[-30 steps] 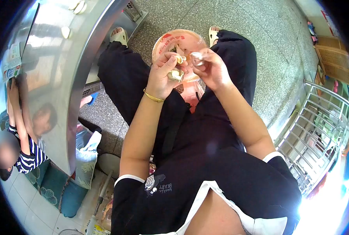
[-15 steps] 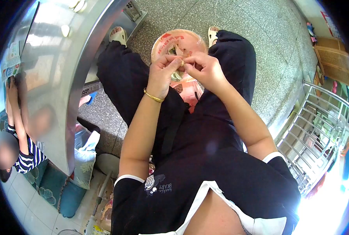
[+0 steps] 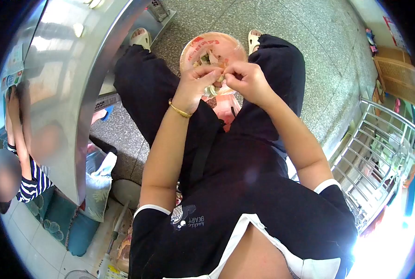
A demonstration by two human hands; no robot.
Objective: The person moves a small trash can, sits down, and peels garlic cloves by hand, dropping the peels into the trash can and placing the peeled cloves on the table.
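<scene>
My left hand (image 3: pixel 197 86) is closed in a pinch around a small pale clove (image 3: pixel 221 78), above the near side of a round pink bin (image 3: pixel 239 45). From the other side my right hand (image 3: pixel 250 83) pinches at the same clove, its fingertips meeting those of my left hand. Below the left fingers, partly covered by them, shows another pale piece (image 3: pixel 210 91). Scraps of peel and something green (image 3: pixel 206 57) lie in the bin, which has red print and a pink bag at its near side.
At the left runs a steel table (image 3: pixel 68 83), with a pale clove (image 3: pixel 78 30) near its far end. A person in a striped top (image 3: pixel 35 183) leans at its far-left side. My legs flank the bin. A metal rack (image 3: pixel 370 158) stands at the right.
My hands, apart a second ago, have come together at the clove. The white papery piece in my right fingers no longer shows. The view has shifted slightly.
</scene>
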